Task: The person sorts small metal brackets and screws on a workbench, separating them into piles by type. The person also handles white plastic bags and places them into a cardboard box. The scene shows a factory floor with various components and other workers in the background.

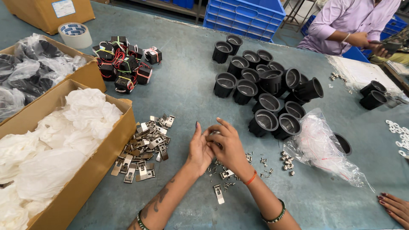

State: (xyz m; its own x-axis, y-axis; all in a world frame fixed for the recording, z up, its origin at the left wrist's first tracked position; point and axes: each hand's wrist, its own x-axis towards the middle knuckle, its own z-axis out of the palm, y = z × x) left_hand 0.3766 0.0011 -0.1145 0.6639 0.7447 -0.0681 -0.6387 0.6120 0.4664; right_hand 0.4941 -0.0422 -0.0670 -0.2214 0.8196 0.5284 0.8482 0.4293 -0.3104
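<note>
Working close together near the tabletop's front edge, the left hand (199, 149) and right hand (229, 147) pinch one small metal part (214, 134) between their fingertips, mostly hidden by the fingers. By the look of it, this is a fitting step, a tiny piece being joined to a clip; the next move calls for fine alignment and a steady grip. Loose screws (264, 162) and a flat clip (218, 194) lie just beneath the wrists. Left of them sits the pile of metal clips (145, 147), beside a cardboard box (91, 170). Farther back, black cup housings (264, 96) cluster. Another person's hand (394, 206) is cut off at the front right corner.
</note>
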